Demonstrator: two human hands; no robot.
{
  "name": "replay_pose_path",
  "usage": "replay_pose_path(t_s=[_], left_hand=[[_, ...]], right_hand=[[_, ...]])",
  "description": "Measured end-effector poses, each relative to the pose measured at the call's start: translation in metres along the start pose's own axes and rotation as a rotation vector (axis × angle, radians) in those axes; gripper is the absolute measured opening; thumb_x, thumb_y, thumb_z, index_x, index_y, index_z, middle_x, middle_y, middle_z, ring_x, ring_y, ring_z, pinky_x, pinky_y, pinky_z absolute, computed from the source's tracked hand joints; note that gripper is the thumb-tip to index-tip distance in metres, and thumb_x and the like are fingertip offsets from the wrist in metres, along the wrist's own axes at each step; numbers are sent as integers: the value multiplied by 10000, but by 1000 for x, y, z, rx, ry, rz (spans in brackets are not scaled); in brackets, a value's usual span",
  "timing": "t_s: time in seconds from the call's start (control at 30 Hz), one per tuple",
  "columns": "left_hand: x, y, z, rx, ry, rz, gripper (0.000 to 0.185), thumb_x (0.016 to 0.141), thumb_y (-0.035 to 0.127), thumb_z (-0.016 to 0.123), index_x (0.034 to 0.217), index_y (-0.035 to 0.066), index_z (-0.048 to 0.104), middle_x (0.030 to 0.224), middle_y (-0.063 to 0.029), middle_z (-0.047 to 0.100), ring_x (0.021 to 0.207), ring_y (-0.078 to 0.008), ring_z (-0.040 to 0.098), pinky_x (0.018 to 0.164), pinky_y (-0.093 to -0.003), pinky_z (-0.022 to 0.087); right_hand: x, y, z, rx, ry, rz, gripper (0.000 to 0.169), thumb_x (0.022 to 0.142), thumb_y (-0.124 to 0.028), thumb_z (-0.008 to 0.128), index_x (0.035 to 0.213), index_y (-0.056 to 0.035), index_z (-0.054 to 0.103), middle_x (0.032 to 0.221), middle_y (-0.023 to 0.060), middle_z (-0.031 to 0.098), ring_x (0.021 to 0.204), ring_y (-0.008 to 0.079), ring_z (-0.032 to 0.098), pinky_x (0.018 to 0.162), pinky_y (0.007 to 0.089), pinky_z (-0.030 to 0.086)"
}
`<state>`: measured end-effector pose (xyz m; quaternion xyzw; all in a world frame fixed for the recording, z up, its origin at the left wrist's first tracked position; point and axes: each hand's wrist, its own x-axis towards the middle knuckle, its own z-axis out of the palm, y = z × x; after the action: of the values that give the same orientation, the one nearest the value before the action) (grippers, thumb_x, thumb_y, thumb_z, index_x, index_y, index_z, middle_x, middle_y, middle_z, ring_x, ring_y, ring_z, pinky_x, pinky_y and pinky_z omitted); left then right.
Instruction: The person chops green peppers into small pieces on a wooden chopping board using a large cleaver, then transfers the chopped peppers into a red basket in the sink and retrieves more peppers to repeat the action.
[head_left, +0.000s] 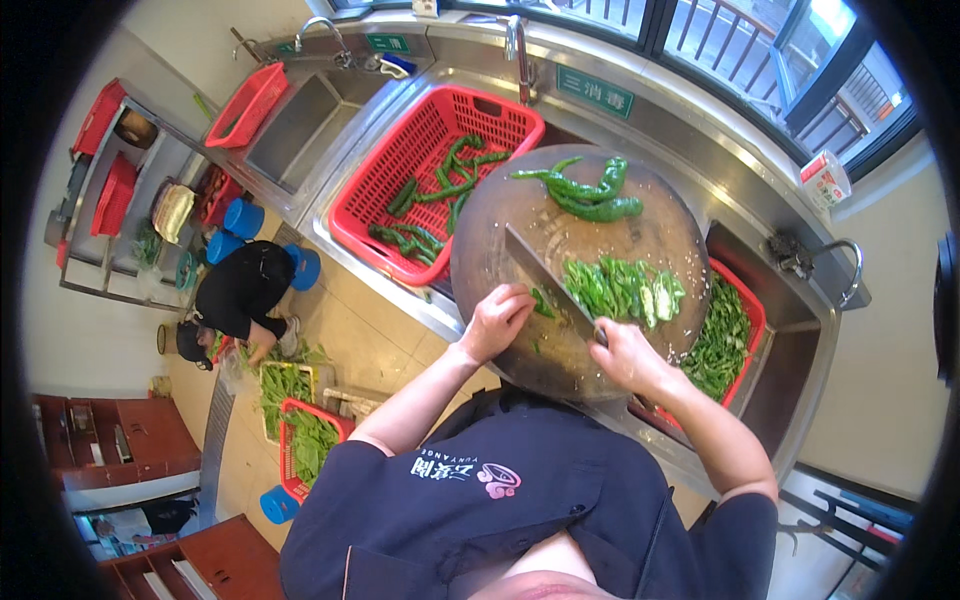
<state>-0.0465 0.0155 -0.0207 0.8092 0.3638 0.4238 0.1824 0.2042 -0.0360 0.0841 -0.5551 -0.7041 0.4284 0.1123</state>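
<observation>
My right hand (632, 355) grips the handle of a cleaver (546, 271), whose broad blade slants up and left across a round wooden chopping block (487, 225). At the block's left, my left hand (496, 321) has its fingers curled with the tips at a small piece of green pepper (541, 303). Right of the blade lies a pile of sliced green peppers (611, 289), with pale insides showing on some pieces. Several whole long green peppers (592, 193) rest near the block's far edge. Small pale seeds are scattered over the wood.
Left of the block, a red plastic basket (360, 176) holds several whole peppers. Another red basket (739, 300) with cut peppers sits in the right sink (787, 352). Faucets (517, 56) rise behind. On the floor to the left, a person (247, 289) bends beside baskets of leafy greens (311, 442).
</observation>
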Motion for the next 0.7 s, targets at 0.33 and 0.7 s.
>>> replay_pose_path(t_s=[0.33, 0.7], left_hand=[[-5, -5, 1, 45, 0, 40, 146, 793, -14, 692, 935, 6, 662, 988, -147, 654, 916, -314, 652, 799, -373, 547], [10, -1, 3, 41, -53, -16, 139, 797, 11, 680, 929, 20, 638, 984, -123, 642, 901, -312, 640, 789, -361, 537]], right_hand=[[15, 5, 16, -17, -69, -16, 269, 864, -155, 575, 1029, 50, 522, 916, 343, 613, 934, 497, 603, 805, 524, 496], [-21, -2, -9, 47, 7, 112, 275, 891, -182, 547, 1048, 44, 548, 830, 292, 628, 824, 461, 617, 752, 476, 492]])
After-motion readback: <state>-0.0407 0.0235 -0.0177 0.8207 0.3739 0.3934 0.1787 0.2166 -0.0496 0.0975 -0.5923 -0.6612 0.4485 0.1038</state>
